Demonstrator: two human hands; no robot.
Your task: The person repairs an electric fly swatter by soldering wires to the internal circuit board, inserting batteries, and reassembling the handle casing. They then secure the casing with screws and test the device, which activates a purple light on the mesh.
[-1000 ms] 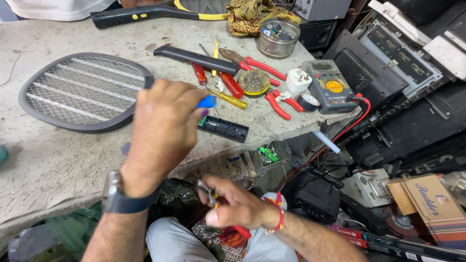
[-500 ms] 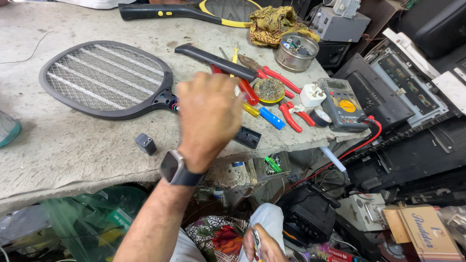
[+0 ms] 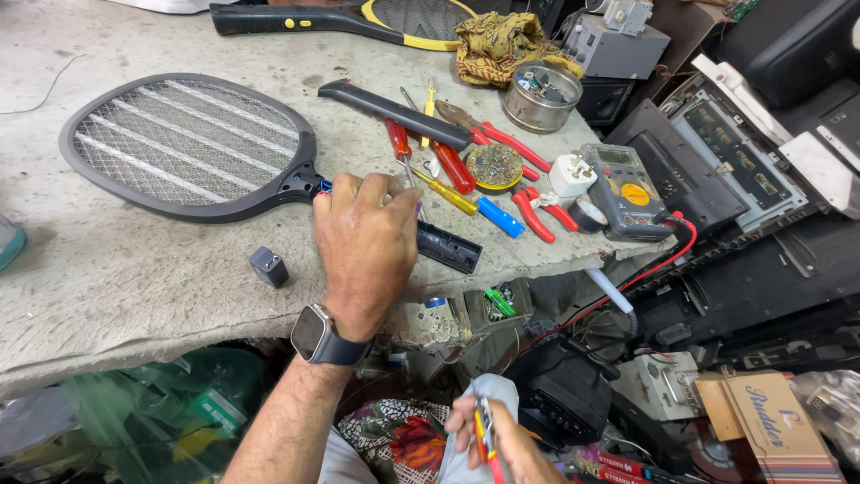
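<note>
Grey concrete workbench (image 3: 134,296) bearing a dark grey electric mosquito-swatter racket (image 3: 184,143), whose mesh head lies flat at left with its neck pointing right. Left hand (image 3: 365,246), worn with a wristwatch (image 3: 315,335), rests knuckles-up at the racket's neck, fingers curled down onto the exposed wiring there; what the fingertips pinch is hidden beneath the hand. Just right of this hand lies a detached black handle cover (image 3: 448,246), and just left a small grey block (image 3: 269,266). Right hand (image 3: 488,439), low in view below the bench edge, is clenched around a slim red-and-yellow-handled tool (image 3: 482,435). Beyond the left hand, near the bench's far side: red-handled screwdrivers (image 3: 452,166), red pliers (image 3: 502,139), a yellow-and-blue screwdriver (image 3: 475,206), a round tin of solder scraps (image 3: 494,167), a white plug adapter (image 3: 571,175) and a grey multimeter (image 3: 623,190) with a red lead. A second racket with yellow rim (image 3: 358,18) lies at the rear, beside a metal bowl (image 3: 540,97).
</note>
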